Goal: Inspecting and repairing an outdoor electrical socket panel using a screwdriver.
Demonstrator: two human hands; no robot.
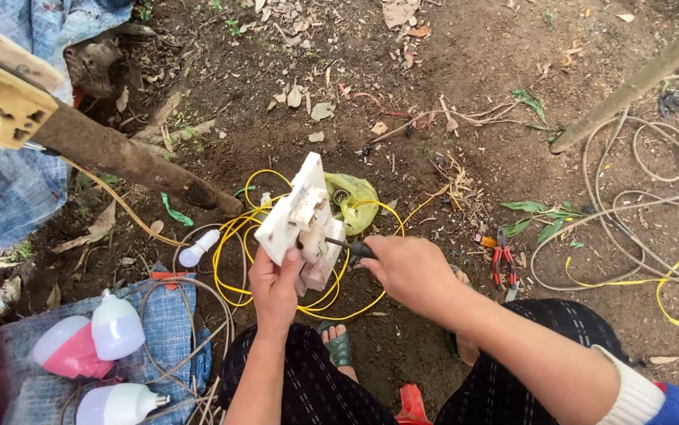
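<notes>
Left hand (274, 293) clamps white switch board (302, 222) above bare ground; right hand (412, 271) grips black-handled screwdriver (353, 249) at its back fitting, wiring apparently mid-way, yellow wire (233, 236) loose below.

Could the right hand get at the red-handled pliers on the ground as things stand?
Probably yes, but not freely. The pliers lie in the open on bare soil just beyond the right hand, nothing covering them. That hand's grip is taken up by a screwdriver set against the white switch board.
</notes>
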